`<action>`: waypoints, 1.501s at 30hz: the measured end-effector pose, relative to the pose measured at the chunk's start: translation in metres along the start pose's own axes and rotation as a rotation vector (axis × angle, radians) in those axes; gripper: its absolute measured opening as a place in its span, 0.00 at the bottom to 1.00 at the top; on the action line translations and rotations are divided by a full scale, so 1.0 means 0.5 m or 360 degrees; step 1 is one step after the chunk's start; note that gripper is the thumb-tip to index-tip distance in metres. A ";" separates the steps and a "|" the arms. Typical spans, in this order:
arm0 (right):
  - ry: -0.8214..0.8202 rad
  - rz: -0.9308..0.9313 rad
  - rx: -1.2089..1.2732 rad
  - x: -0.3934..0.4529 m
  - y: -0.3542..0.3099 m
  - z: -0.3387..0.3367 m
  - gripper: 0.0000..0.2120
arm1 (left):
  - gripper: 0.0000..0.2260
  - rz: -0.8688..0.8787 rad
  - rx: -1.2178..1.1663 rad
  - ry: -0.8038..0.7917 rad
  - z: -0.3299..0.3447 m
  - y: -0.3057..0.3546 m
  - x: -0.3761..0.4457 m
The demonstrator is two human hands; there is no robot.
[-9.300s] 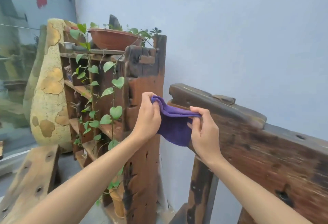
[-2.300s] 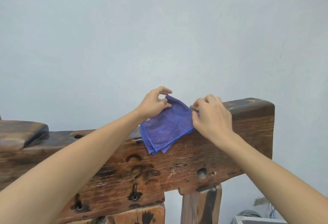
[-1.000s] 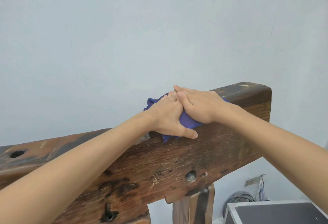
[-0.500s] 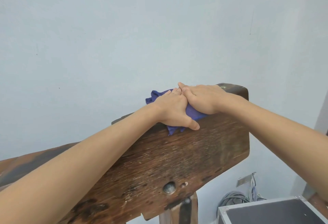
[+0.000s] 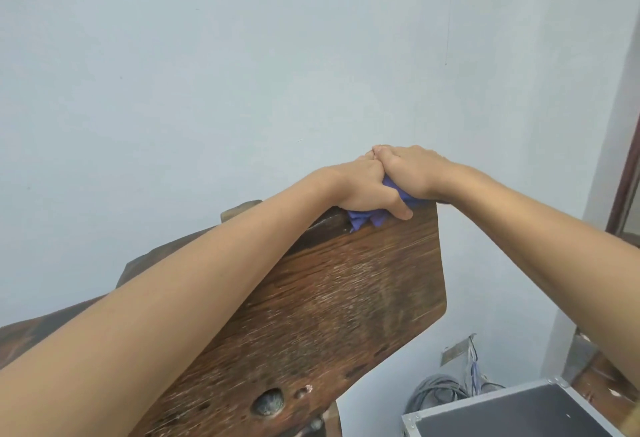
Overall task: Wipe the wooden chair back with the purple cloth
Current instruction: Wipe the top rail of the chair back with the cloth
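The dark wooden chair back [image 5: 339, 305] runs from lower left up to its right end in the middle of the view. The purple cloth [image 5: 367, 219] lies bunched on the top edge at that right end, mostly hidden under my hands. My left hand [image 5: 363, 187] presses down on the cloth, thumb hooked over the front face of the wood. My right hand [image 5: 412, 169] lies flat on the cloth beside it, fingertips touching the left hand's.
A pale blue wall [image 5: 242, 72] stands close behind the chair back. At lower right sit a dark case with metal edges [image 5: 519, 412] and a coil of grey cables [image 5: 440, 391]. A door frame [image 5: 627, 166] rises at the far right.
Both hands have slid the cloth rightward along the top edge to the very end of the chair back. Less of the cloth shows now. The view has swung right.
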State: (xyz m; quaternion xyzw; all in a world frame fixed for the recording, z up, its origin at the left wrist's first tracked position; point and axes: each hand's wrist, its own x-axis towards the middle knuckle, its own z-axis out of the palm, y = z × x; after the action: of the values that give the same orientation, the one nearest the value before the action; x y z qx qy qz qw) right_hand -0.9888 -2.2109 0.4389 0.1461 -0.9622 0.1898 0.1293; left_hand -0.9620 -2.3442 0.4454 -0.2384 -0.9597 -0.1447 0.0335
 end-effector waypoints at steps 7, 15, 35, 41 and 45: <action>0.0103 0.0232 0.0388 -0.026 0.022 0.001 0.27 | 0.17 0.0097 -0.0006 0.0105 0.010 0.025 0.027; 0.0245 0.0481 0.0070 -0.115 -0.005 0.002 0.29 | 0.19 0.0171 0.0243 0.0151 0.003 0.046 -0.046; 0.0199 0.0120 0.1677 -0.395 -0.233 -0.224 0.10 | 0.07 0.0376 -0.0929 0.0732 -0.179 0.001 -0.414; 0.0117 -0.0220 0.1995 -0.448 -0.250 -0.255 0.17 | 0.08 0.0233 -0.1443 0.0617 -0.231 -0.008 -0.454; 0.0270 -0.0205 0.1530 -0.448 -0.245 -0.259 0.27 | 0.11 0.0193 -0.1384 0.0655 -0.246 -0.012 -0.447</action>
State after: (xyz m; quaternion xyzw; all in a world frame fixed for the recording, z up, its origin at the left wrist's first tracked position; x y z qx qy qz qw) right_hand -0.7163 -2.2153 0.5264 0.2325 -0.7408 0.6153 0.1365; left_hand -0.7678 -2.4858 0.5318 -0.2522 -0.7681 -0.5744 0.1284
